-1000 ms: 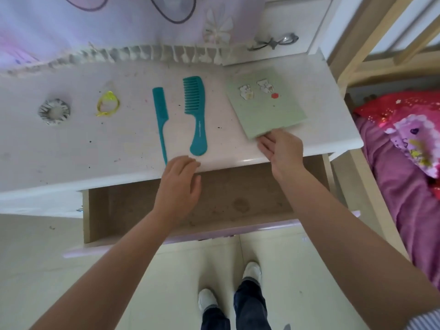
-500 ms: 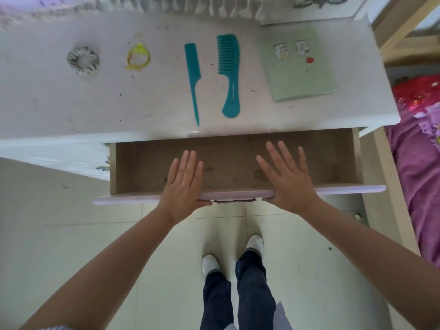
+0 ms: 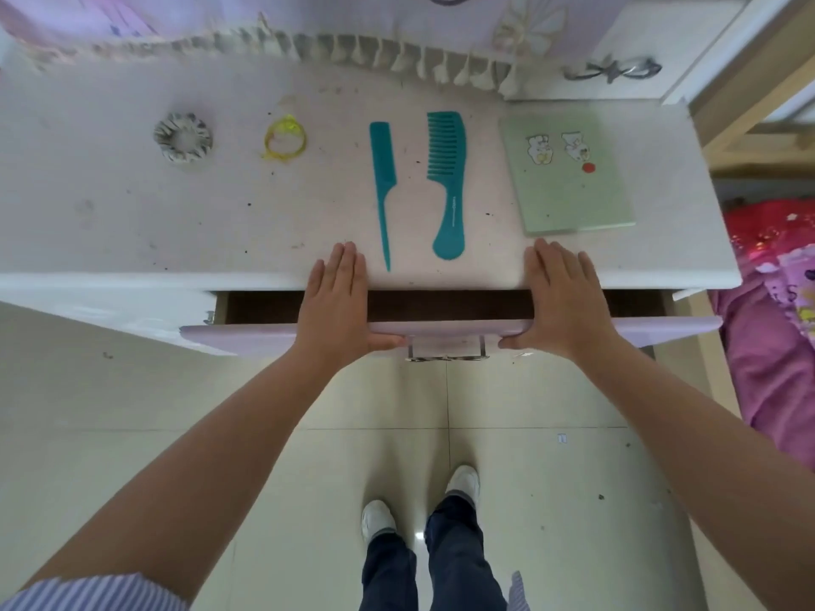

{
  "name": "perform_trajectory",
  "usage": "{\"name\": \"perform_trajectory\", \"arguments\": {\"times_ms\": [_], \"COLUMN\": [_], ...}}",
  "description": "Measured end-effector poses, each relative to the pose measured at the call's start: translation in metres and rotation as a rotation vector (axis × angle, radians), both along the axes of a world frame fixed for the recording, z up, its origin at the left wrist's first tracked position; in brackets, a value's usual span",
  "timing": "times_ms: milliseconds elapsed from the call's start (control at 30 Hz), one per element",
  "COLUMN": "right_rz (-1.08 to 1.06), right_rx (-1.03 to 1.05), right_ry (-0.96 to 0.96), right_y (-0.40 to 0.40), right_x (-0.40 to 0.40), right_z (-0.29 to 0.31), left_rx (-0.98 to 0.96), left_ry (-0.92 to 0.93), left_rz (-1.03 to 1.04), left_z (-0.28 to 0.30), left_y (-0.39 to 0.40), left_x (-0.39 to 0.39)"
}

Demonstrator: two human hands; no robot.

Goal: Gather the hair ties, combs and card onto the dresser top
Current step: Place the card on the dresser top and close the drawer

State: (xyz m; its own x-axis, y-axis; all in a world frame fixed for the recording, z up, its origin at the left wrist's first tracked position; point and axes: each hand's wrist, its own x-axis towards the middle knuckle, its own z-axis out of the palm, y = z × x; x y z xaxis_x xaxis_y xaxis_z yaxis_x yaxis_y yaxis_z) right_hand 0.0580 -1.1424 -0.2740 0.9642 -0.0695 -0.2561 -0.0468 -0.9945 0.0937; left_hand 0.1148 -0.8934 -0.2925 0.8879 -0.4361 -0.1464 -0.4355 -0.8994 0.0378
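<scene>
All five things are lined up in a row on the counter [image 3: 132,222], a pale matte top with a faint grain and plenty of dark specks and scuffs. From the left: a puffy striped scrunchie [image 3: 183,136] in grey and white fabric, a thin yellow hair tie [image 3: 285,138] that looks like a glossy loop, then a skinny teal tail comb [image 3: 383,169] tapering to a needle point, and just beside it a chunkier teal wide-tooth comb [image 3: 446,169] with a rounded handle. Both combs are smooth plastic, handles pointing toward the person. Far right is the flat pale green card [image 3: 573,191] with two little cartoon stickers and a red dot.

Below the counter edge, the drawer [image 3: 247,335] sits only a little way out, its front a smooth lilac panel with a metal handle [image 3: 446,348] between the two hands. The left hand [image 3: 337,302] and right hand [image 3: 564,297] both lie flat, palms on the drawer front's top edge, fingers [image 3: 344,262] stretched straight and together, gripping nothing, thumbs tucked against the front face.

A frilly fabric trim [image 3: 353,48] runs along the back of the counter. Glossy cream floor tiles [image 3: 529,434] below.
</scene>
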Motion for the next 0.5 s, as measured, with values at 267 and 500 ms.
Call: {"name": "perform_trajectory", "arguments": {"times_ms": [267, 500], "right_rz": [-0.007, -0.008], "right_rx": [-0.022, -0.038], "right_ry": [-0.036, -0.020], "right_y": [0.010, 0.012], "right_x": [0.019, 0.022], "right_z": [0.015, 0.014], "left_rx": [-0.064, -0.140], "left_ry": [-0.016, -0.002], "left_rz": [-0.088, -0.133], "left_z": [0.014, 0.008], "left_y": [-0.004, -0.001], "left_x": [0.029, 0.052]}}
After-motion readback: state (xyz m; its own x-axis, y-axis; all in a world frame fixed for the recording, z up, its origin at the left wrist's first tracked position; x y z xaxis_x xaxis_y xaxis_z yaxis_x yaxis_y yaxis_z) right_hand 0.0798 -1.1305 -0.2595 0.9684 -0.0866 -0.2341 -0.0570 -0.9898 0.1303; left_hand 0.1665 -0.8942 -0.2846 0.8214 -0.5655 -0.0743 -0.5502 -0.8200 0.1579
